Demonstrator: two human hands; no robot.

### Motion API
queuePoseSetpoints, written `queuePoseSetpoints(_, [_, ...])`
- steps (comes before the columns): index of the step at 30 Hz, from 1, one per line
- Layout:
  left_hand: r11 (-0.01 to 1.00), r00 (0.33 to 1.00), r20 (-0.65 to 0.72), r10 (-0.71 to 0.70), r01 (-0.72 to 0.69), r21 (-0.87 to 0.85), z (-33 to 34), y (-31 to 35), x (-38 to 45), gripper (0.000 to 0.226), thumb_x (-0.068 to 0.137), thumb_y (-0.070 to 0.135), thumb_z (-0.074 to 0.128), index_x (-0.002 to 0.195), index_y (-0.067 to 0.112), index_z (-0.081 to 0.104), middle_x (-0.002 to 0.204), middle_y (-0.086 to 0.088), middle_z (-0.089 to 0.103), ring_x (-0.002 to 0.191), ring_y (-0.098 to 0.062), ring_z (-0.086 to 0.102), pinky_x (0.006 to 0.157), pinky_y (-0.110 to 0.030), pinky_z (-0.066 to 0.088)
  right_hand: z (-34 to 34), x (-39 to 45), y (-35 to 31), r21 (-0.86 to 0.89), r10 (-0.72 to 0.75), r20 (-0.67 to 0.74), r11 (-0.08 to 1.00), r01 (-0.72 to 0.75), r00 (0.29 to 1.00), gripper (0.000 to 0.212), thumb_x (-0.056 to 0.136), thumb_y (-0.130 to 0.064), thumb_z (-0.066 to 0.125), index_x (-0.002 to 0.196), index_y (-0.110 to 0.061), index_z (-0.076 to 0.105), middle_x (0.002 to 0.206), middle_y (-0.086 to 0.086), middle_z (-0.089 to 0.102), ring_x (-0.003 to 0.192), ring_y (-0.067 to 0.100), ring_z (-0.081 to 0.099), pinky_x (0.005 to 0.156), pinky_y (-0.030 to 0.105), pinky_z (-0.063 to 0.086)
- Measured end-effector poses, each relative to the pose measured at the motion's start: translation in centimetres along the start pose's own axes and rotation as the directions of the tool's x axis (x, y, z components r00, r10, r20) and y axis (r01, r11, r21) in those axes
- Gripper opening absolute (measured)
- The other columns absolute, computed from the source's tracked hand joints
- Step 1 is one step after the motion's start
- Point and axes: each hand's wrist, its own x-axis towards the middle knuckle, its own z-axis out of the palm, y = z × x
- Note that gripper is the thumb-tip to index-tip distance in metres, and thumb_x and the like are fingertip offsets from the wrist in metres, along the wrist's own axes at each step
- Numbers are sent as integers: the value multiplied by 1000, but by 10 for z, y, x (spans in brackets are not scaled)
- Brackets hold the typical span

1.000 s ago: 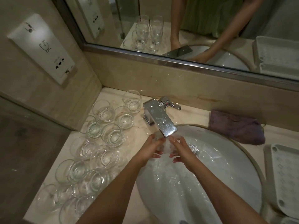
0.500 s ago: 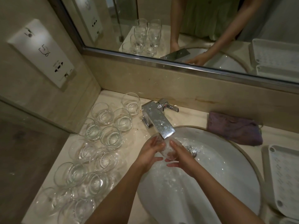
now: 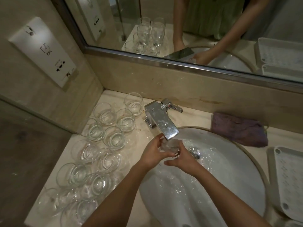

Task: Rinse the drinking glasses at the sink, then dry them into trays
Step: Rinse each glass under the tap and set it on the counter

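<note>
Marble counter, sink (image 3: 229, 185): glass (image 3: 169, 145) clasped under faucet (image 3: 161, 122) by left hand (image 3: 154, 153), right hand (image 3: 182, 158); wet, slippery, fragile—best gripped round body.

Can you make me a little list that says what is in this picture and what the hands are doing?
place: round white sink set in a pale stone counter
water: flowing from the square chrome tap
left hand: grips the clear drinking glass under the tap
right hand: curled round the same glass
waiting glasses: clear round glasses in rows, left of the sink
cloth: purple cloth behind the sink
tray: white plastic tray on the right, no glasses seen in it
</note>
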Motion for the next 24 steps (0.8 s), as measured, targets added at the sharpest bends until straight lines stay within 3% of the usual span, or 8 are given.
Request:
queuePoseSetpoints(4, [1000, 1000, 20, 16, -15, -17, -4, 1, -6, 42, 86, 9, 69, 119, 29, 54, 121, 1, 61, 105, 4, 61, 94, -17, 46, 6, 2, 6, 155, 69, -41, 986, -62, 997, 68, 65, 2, 84, 113, -22, 44, 112, -3, 58, 103, 15, 60, 81, 27, 52])
queuePoseSetpoints(7, [996, 999, 1, -41, 41, 80, -9, -7, -12, 37, 94, 7, 58, 128, 21, 52, 125, 1, 54, 114, 2, 55, 101, -16, 40, 7, 3, 10, 346, 186, -63, 926, -153, 981, 63, 68, -7, 84, 118, -15, 46, 105, 4, 62, 90, 17, 63, 81, 33, 54])
queuePoseSetpoints(9, [988, 998, 8, -69, 68, 138, -11, -15, -16, 49, 92, 11, 62, 139, 13, 45, 136, 3, 46, 128, -8, 45, 104, -15, 33, 5, 4, 12, 436, 212, -58, 884, -166, 976, 61, 67, -14, 84, 118, -6, 51, 93, 8, 65, 81, 19, 64, 80, 35, 55])
queuePoseSetpoints(12, [965, 998, 52, -46, 31, 260, -3, -21, -17, 78, 83, 20, 75, 147, 14, 30, 139, 10, 34, 129, -2, 32, 101, -3, 24, 6, 4, 12, 557, 234, -37, 812, -175, 971, 52, 70, -12, 82, 115, -4, 57, 96, 11, 69, 88, 26, 68, 79, 36, 56])
queuePoseSetpoints(15, [963, 1000, 17, 0, -4, 268, 9, -21, -11, 84, 71, 23, 85, 139, 23, 35, 129, 7, 40, 123, -7, 40, 97, -7, 32, 9, 0, 10, 669, 254, -16, 721, -179, 967, 40, 75, -10, 76, 113, -10, 62, 100, 11, 71, 92, 28, 69, 82, 37, 57])
queuePoseSetpoints(17, [974, 1000, -26, -13, 19, 228, 12, -19, -4, 73, 67, 22, 87, 126, 25, 44, 121, 1, 49, 112, -13, 53, 88, -14, 43, 7, -2, 10, 658, 265, -1, 727, -199, 964, 44, 76, -18, 73, 118, -16, 60, 101, 9, 72, 97, 26, 68, 87, 38, 55])
queuePoseSetpoints(20, [989, 1000, -11, -29, 30, 146, 5, -7, 0, 66, 68, 13, 86, 124, 19, 52, 107, 10, 58, 90, 2, 60, 77, -12, 48, -7, -5, 7, 536, 256, 18, 814, -225, 966, 64, 67, -37, 74, 125, -15, 57, 107, 7, 70, 100, 23, 67, 84, 36, 53])
queuePoseSetpoints(24, [988, 983, 97, -154, 155, 1, -1, -4, 3, 59, 76, 9, 79, 126, 16, 49, 117, -2, 55, 91, -9, 60, 81, -25, 52, -29, 1, 2, 511, 167, 54, 843, -171, 985, 65, 75, -24, 72, 133, -36, 47, 124, -1, 59, 100, 30, 68, 91, 41, 52])
